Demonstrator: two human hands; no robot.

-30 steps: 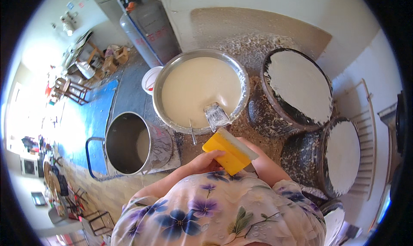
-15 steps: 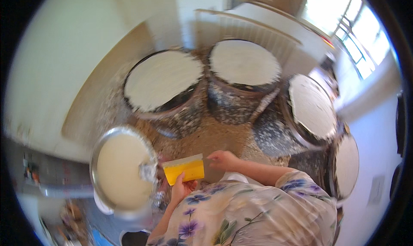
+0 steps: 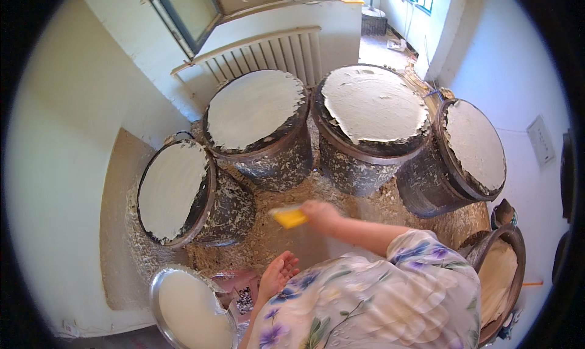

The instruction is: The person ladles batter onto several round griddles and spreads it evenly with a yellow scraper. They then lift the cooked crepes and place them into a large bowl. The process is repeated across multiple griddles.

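Observation:
My right hand [image 3: 320, 215] grips a yellow scraper [image 3: 288, 220] out over the stained floor, slightly blurred. Lower and to the left, my left hand [image 3: 279, 271] hangs palm up with loosely curved fingers apart and holds nothing. Beside it at the lower left is a steel basin [image 3: 190, 309] of cream-coloured batter. In an arc around my hands stand dark, crusted drums with white-coated round tops: one at the left [image 3: 172, 190], two at the back [image 3: 255, 108] [image 3: 373, 102], and one at the right [image 3: 475, 142].
Another round vessel [image 3: 498, 276] with a cream layer sits at the lower right. A radiator [image 3: 262, 56] runs along the back wall under an open window [image 3: 183, 14]. White walls close in on both sides, and a doorway [image 3: 390, 32] opens at the back right.
My view has swung right from basin and gas cylinder to the drums. The scraper has passed from both hands into my right hand alone, moved forward; my left hand has let go.

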